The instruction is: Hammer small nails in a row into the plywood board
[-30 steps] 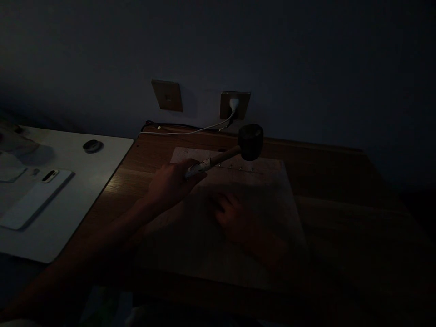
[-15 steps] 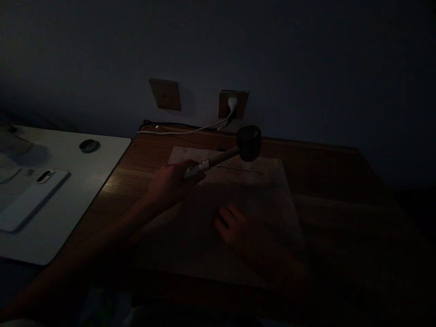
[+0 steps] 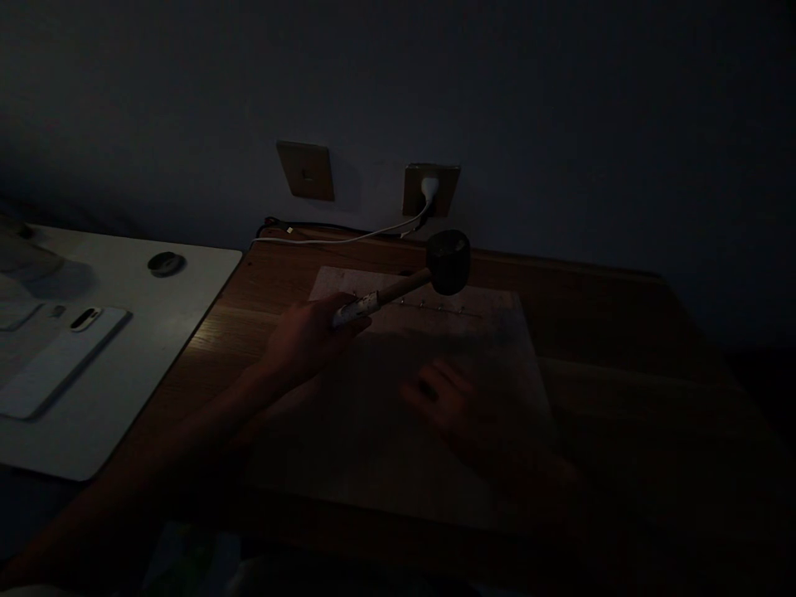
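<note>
In very dim light, my left hand (image 3: 304,332) is wrapped round the grip of a rubber mallet (image 3: 403,288). Its dark head points to the right, above the far part of a pale flat board (image 3: 513,327). A row of small shiny pins or nails (image 3: 440,308) stands along a line near the board's far edge; the mallet partly hides it. Above the board's right half is my right hand (image 3: 444,398), its fingers partly bent and blurred. Whether anything is in them cannot be made out.
The board lies on a wooden table (image 3: 622,332). To the left, a white tabletop (image 3: 143,332) carries a phone (image 3: 68,361) and a small round dark object (image 3: 166,264). White cable (image 3: 348,241) runs along the back to a wall socket (image 3: 414,186); another wall plate (image 3: 306,171) is beside it.
My right hand has moved slightly to the right and farther from me over the board. The left hand still grips the mallet, which has shifted slightly left.
</note>
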`<action>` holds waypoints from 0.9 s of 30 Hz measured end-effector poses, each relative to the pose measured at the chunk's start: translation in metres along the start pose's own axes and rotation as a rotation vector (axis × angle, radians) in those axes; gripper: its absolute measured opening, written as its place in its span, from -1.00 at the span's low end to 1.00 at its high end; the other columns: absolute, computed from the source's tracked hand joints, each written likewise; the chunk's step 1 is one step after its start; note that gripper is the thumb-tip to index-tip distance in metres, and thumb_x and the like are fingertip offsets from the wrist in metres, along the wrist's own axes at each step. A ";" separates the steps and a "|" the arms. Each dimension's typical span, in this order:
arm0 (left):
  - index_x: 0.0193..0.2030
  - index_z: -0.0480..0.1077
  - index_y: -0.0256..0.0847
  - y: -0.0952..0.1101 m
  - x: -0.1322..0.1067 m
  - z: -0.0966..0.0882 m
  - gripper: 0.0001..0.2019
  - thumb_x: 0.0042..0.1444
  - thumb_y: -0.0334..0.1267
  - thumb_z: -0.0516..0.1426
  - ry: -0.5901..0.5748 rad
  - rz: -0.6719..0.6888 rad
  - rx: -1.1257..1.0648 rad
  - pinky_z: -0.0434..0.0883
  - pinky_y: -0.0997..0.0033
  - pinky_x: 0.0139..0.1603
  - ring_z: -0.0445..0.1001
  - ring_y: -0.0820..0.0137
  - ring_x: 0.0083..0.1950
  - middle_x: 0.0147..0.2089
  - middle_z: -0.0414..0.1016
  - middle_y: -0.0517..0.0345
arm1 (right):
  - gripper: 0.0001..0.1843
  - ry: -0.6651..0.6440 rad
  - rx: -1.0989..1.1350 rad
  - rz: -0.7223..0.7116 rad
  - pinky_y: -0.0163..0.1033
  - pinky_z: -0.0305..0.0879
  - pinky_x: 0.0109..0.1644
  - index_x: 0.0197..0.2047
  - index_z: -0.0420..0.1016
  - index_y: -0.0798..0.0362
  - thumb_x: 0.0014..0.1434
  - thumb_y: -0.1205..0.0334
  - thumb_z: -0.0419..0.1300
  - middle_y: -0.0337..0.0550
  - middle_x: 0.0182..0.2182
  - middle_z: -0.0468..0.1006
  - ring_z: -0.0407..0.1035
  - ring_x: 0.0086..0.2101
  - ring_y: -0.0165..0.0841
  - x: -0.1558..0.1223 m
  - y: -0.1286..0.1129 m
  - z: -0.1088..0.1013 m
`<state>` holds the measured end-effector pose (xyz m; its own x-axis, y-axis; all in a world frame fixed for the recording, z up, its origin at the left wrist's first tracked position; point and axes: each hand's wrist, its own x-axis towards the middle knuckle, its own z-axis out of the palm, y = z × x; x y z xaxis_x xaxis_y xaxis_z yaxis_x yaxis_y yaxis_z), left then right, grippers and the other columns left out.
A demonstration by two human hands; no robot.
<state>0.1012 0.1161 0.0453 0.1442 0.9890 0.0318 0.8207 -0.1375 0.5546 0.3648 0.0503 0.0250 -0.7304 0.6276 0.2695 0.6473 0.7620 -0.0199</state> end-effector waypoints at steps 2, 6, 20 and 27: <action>0.15 0.60 -0.09 0.000 -0.001 -0.001 -0.55 0.29 0.12 0.19 -0.013 -0.006 0.000 0.30 0.41 -0.36 0.61 0.27 -0.32 -0.26 0.69 0.09 | -0.66 0.031 0.118 0.113 -0.20 0.45 -0.23 -0.01 0.61 -0.03 0.34 0.50 0.11 -0.10 -0.22 0.58 0.49 -0.24 -0.28 -0.004 0.022 -0.002; 0.17 0.59 -0.09 0.000 -0.003 -0.002 -0.54 0.30 0.12 0.18 -0.031 -0.026 0.004 0.31 0.41 -0.36 0.61 0.27 -0.30 -0.23 0.69 0.10 | -0.77 0.143 0.290 0.382 -0.07 0.53 -0.13 -0.10 0.59 -0.07 0.30 0.36 0.15 -0.09 -0.17 0.63 0.56 -0.22 -0.19 -0.013 0.078 -0.009; 0.16 0.60 -0.12 -0.004 -0.004 0.001 -0.51 0.28 0.12 0.15 -0.043 0.012 -0.037 0.28 0.41 -0.36 0.57 0.29 -0.33 -0.24 0.68 0.07 | -0.62 -0.020 0.317 0.829 -0.01 0.52 -0.11 0.00 0.61 -0.02 0.10 0.39 0.29 -0.03 -0.21 0.74 0.64 -0.22 -0.09 0.004 0.131 -0.013; 0.15 0.61 -0.11 -0.002 -0.005 -0.001 -0.52 0.27 0.12 0.15 -0.042 -0.002 -0.024 0.28 0.40 -0.37 0.60 0.25 -0.31 -0.23 0.69 0.06 | -0.59 -0.041 0.289 0.756 0.01 0.54 -0.08 0.00 0.63 -0.09 0.08 0.41 0.30 -0.07 -0.23 0.74 0.65 -0.23 -0.06 0.005 0.136 -0.012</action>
<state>0.0986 0.1119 0.0452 0.1661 0.9861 -0.0037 0.8074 -0.1338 0.5746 0.4525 0.1551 0.0355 -0.1293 0.9904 0.0482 0.8912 0.1374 -0.4322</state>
